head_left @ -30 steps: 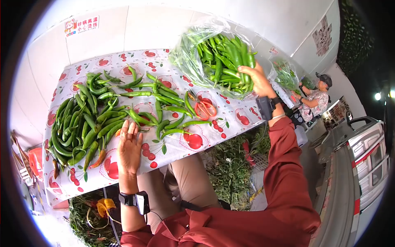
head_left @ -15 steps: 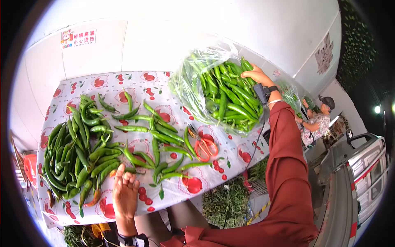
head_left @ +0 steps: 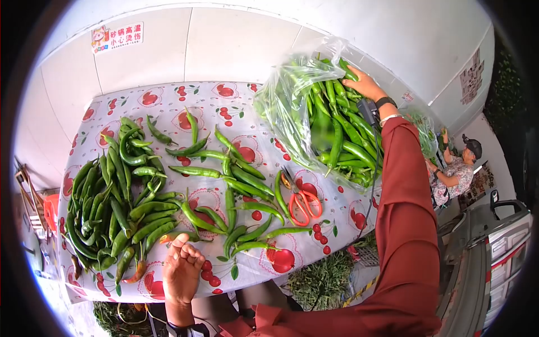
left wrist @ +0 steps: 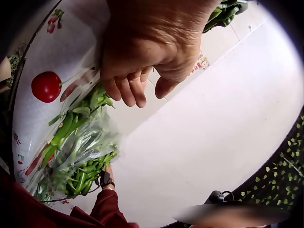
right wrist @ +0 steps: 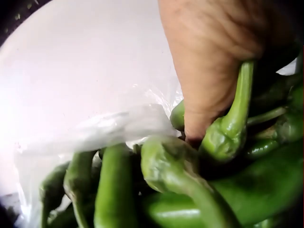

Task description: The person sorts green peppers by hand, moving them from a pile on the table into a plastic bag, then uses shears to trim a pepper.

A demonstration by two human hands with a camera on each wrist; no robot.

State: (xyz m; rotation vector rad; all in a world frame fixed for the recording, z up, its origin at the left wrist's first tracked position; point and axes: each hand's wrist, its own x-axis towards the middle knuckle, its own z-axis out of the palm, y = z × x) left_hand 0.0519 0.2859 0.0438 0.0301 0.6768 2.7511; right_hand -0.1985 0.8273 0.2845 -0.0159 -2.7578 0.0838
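At the far right of the table, my right hand (head_left: 366,85) reaches into a clear plastic bag (head_left: 283,106) full of long green chili peppers (head_left: 351,132). It grips peppers at the bag's mouth; in the right wrist view the thumb (right wrist: 202,114) is down among them and a pepper stem (right wrist: 241,90) lies against the palm. My left hand (head_left: 182,272) is held palm up over the front edge of the table, fingers loosely curled, with nothing in it. Just beyond its fingertips lies an orange-tinged pepper (head_left: 168,237), beside a large heap of green peppers (head_left: 106,208).
Several loose peppers (head_left: 247,180) lie spread mid-table on the fruit-print tablecloth (head_left: 135,101). Red-handled scissors (head_left: 303,205) rest to their right. A wall (head_left: 236,45) stands behind. Cut greens (head_left: 323,281) lie below the table. Another person (head_left: 457,168) stands at the far right.
My right hand has moved deeper toward the back of the bag, whose mouth now faces me more. The left hand's fingers have curled from straighter to loose. The head view has shifted.
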